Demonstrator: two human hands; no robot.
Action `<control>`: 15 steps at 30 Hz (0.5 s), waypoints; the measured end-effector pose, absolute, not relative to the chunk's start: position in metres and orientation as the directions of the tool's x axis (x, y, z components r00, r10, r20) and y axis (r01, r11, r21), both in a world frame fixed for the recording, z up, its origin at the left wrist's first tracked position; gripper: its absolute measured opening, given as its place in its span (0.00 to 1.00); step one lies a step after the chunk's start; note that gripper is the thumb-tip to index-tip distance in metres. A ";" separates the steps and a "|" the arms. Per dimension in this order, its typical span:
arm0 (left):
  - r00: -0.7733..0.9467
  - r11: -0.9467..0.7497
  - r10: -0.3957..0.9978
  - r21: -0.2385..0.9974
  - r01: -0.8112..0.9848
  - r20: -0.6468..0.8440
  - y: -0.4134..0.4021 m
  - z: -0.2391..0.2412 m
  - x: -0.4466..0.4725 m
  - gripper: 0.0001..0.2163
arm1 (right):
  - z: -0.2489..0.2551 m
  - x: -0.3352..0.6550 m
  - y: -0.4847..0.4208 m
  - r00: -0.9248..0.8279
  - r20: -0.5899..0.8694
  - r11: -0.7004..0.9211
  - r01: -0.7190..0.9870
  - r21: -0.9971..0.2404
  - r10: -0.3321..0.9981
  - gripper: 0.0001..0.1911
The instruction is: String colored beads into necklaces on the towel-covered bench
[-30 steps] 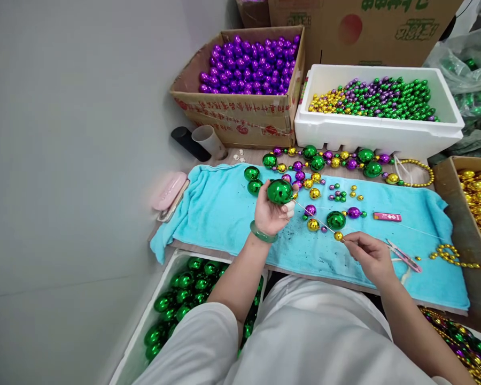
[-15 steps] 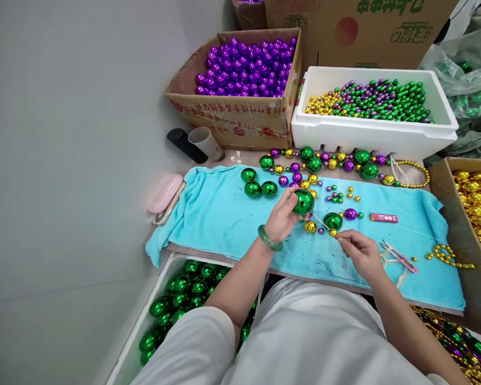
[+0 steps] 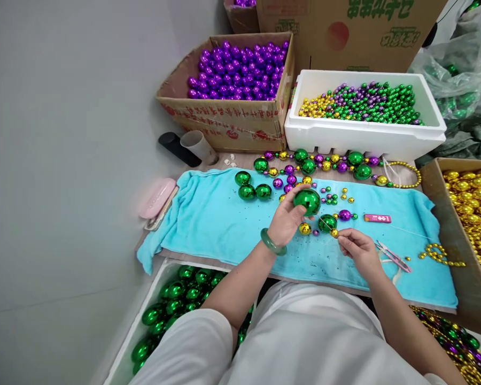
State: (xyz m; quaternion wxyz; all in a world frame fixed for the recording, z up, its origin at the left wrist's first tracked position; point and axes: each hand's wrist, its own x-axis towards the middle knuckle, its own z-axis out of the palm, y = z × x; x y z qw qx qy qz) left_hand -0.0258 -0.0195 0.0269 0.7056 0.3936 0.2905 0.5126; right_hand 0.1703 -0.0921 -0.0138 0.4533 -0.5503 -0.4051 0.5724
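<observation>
A large shiny green bead [image 3: 307, 202] is held between the fingers and thumb of my left hand [image 3: 289, 218], above the blue towel [image 3: 224, 224]. My right hand [image 3: 359, 250] pinches a small gold bead [image 3: 334, 233] at its fingertips. A thin pale strand or needle runs between the two beads. Just behind it on the towel lies another large green bead [image 3: 327, 223], in line with a purple bead [image 3: 344, 215]. A gold bead [image 3: 305, 229] and a small purple bead [image 3: 316, 232] lie below my left hand.
Past the towel lies a string of mixed beads [image 3: 362, 171]. Pink-handled snips [image 3: 394, 258] and a small pink box [image 3: 377, 218] lie to the right. Behind stand a carton of purple beads [image 3: 224, 115] and a white foam box [image 3: 364, 133]; a carton of gold beads [image 3: 444, 214] borders the right.
My left hand and the green bead have shifted slightly rightward and come nearer the gold bead. The view has swung a little, moving the surroundings left. Both hands keep their hold.
</observation>
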 end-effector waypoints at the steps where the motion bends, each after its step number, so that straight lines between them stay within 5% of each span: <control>1: 0.271 0.092 0.962 0.879 -0.468 0.043 -0.020 0.027 -0.025 0.31 | -0.015 0.171 -0.092 0.028 -0.259 -0.257 -0.071 -0.964 0.965 0.10; 4: 0.243 -0.037 0.959 0.910 -0.414 0.149 -0.021 0.030 -0.024 0.30 | -0.021 0.174 -0.090 0.040 -0.253 -0.249 -0.085 -0.965 0.967 0.10; 10: 0.354 0.108 0.933 0.881 -0.461 0.071 -0.027 0.037 -0.023 0.29 | -0.035 0.174 -0.090 -0.005 -0.283 -0.279 -0.176 -0.944 0.959 0.13; 15: 0.293 0.019 0.949 0.903 -0.429 0.119 -0.027 0.034 -0.024 0.27 | -0.029 0.171 -0.091 0.014 -0.247 -0.244 -0.106 -0.964 0.969 0.12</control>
